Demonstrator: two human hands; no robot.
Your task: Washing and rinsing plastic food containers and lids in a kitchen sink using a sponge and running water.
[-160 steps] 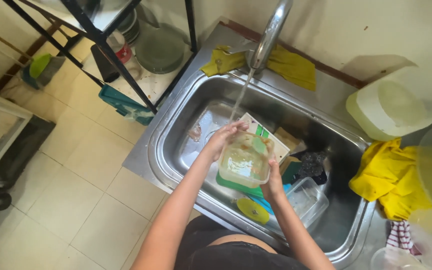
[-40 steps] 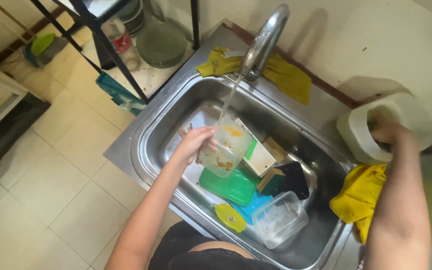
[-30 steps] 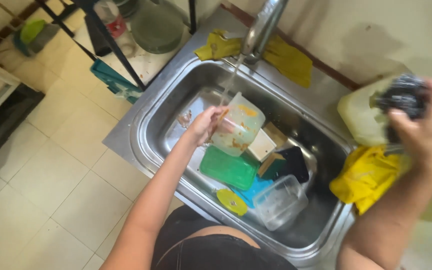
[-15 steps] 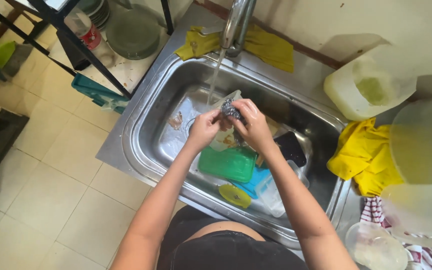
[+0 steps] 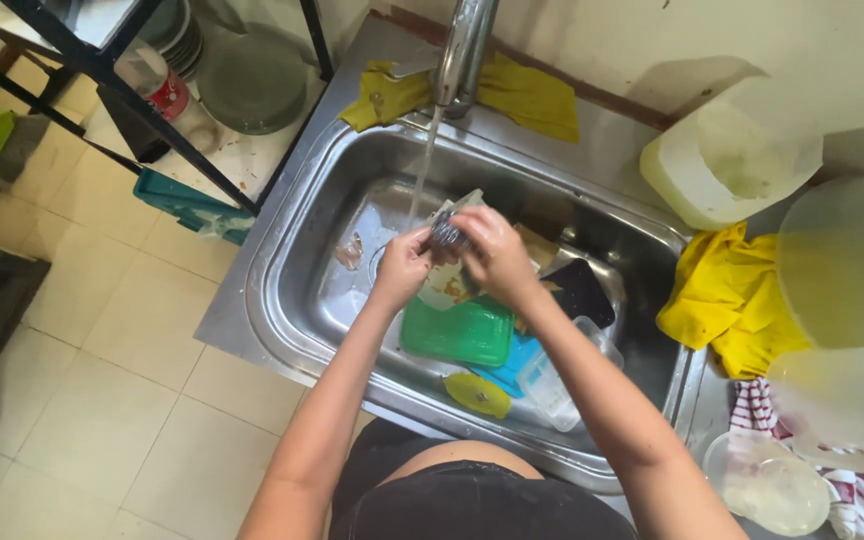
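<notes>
Over the steel sink (image 5: 302,290), both hands (image 5: 452,255) clench a dark scrubber (image 5: 447,235) and container (image 5: 442,285).

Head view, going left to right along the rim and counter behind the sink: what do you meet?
Green plate on the floor by the rack → yellow cloth → tap with water running → second yellow cloth → pale plastic jug → crumpled yellow cloth → large clear container.
</notes>
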